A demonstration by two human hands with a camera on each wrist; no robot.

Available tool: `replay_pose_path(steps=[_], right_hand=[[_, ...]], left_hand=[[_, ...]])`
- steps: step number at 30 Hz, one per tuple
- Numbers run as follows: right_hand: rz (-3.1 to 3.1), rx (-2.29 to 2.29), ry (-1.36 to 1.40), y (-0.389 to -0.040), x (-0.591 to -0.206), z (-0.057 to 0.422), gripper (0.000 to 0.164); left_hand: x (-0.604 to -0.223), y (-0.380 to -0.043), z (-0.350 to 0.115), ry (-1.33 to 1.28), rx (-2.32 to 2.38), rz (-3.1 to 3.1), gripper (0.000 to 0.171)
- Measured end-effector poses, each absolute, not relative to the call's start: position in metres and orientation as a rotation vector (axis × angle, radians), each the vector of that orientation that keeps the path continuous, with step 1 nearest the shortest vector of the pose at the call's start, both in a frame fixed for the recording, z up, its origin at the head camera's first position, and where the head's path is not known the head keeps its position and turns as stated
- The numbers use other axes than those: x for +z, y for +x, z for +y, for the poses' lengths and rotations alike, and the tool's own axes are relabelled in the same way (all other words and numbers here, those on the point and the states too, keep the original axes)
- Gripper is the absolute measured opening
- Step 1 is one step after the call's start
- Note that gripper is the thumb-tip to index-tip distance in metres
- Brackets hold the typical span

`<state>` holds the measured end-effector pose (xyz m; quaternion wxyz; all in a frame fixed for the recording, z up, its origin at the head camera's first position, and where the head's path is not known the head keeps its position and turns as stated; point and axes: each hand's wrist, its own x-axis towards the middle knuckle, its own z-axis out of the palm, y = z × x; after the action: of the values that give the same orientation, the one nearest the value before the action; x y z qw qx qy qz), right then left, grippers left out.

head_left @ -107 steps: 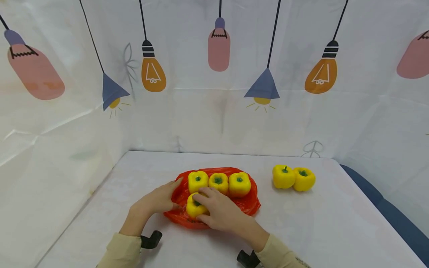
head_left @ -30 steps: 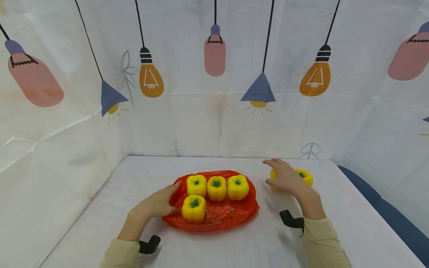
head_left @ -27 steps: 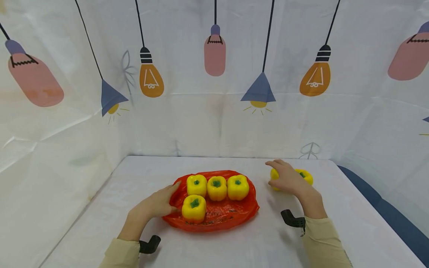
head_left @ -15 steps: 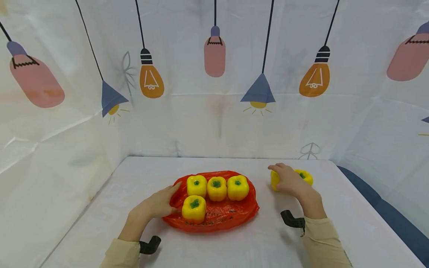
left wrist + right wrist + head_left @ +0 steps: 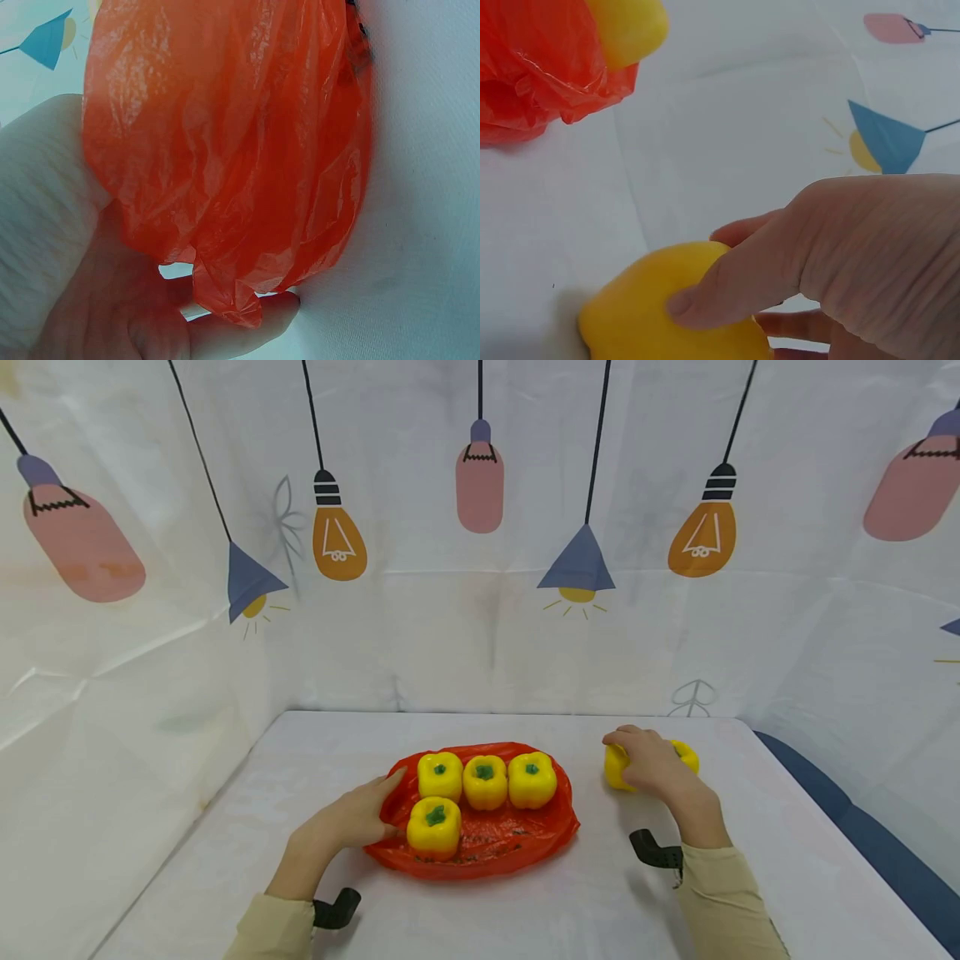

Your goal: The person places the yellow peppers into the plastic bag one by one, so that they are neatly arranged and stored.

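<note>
In the head view, my right hand [image 5: 660,767] is over the left one of two yellow bell peppers at the right of the table. The right wrist view shows its thumb pressed on that bell pepper [image 5: 652,311], with fingers round the far side. My left hand [image 5: 348,814] touches the left edge of a red plastic bag [image 5: 517,852], fingers spread along it. In the left wrist view, the crinkled bag [image 5: 240,157] hides part of the fingers. Three bell peppers stand in a row on the bag; a fourth bell pepper [image 5: 434,828] sits in front, at the left.
Another yellow bell pepper [image 5: 686,754] stands beside the gripped one, partly hidden by my right hand. A white cloth covers the table [image 5: 480,918]. Behind it hangs a white sheet [image 5: 420,635] printed with lamps. A dark blue chair [image 5: 862,827] is at the right edge.
My right hand has left the front bell pepper on the bag, moved right, and lowered onto the left loose pepper, which it now grips. My left hand has stayed at the bag's edge.
</note>
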<state>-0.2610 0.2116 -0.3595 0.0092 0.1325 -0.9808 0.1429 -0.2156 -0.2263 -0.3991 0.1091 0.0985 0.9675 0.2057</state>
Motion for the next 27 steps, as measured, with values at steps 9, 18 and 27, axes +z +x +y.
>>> replay_pose_path(steps=[9, 18, 27], right_hand=[[-3.072, 0.508, 0.407, -0.260, -0.361, 0.216, 0.055], [-3.018, 0.660, 0.495, -0.262, -0.359, 0.213, 0.058], [-2.906, 0.791, 0.586, -0.250, -0.339, 0.204, 0.060]], left_hand=[[-0.399, -0.216, -0.226, 0.293, 0.587, 2.847, 0.085], [-0.405, -0.218, -0.226, 0.267, 0.605, 2.843, 0.086], [-0.403, -0.218, -0.226, 0.274, 0.600, 2.845, 0.086]])
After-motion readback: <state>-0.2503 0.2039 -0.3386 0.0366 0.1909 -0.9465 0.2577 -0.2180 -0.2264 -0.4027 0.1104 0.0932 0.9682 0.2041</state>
